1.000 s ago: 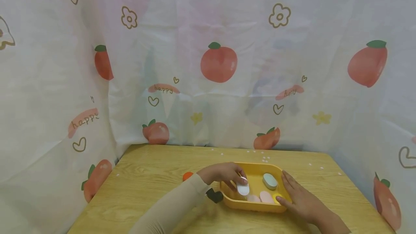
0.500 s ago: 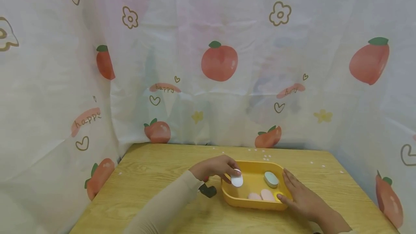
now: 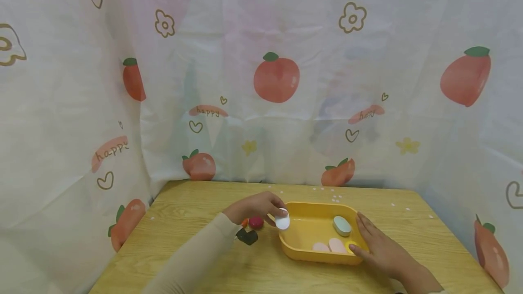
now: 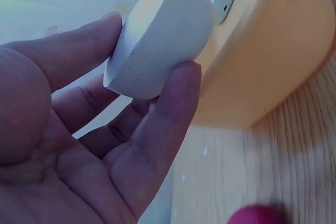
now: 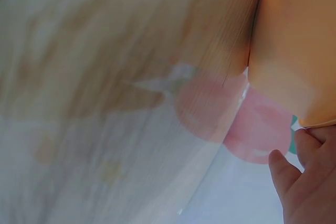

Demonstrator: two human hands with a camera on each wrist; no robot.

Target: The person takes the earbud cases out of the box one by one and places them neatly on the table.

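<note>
My left hand (image 3: 261,207) pinches a white oval block (image 3: 282,220) between thumb and fingers, over the left rim of a yellow tray (image 3: 318,256). In the left wrist view the white block (image 4: 163,38) is thick, with a flat face and smooth rounded side. My right hand (image 3: 382,251) rests on the tray's right end, fingers straight along the wall, thumb over the rim near a yellow piece (image 3: 350,247). Inside the tray lie a pale green oval block (image 3: 342,226) and two pale pink pieces, one (image 3: 337,245) beside the other (image 3: 320,247).
On the wooden table (image 3: 184,221), left of the tray, sit a magenta rounded piece (image 3: 256,222), an orange piece (image 3: 244,223) partly hidden by the left wrist, and a dark angular piece (image 3: 247,237). Small white specks (image 3: 336,198) dot the back. A fruit-printed curtain (image 3: 278,149) encloses the table.
My left hand has lifted the white block from inside the tray and carried it left to the rim. The magenta piece has come into view. My right hand stays on the tray.
</note>
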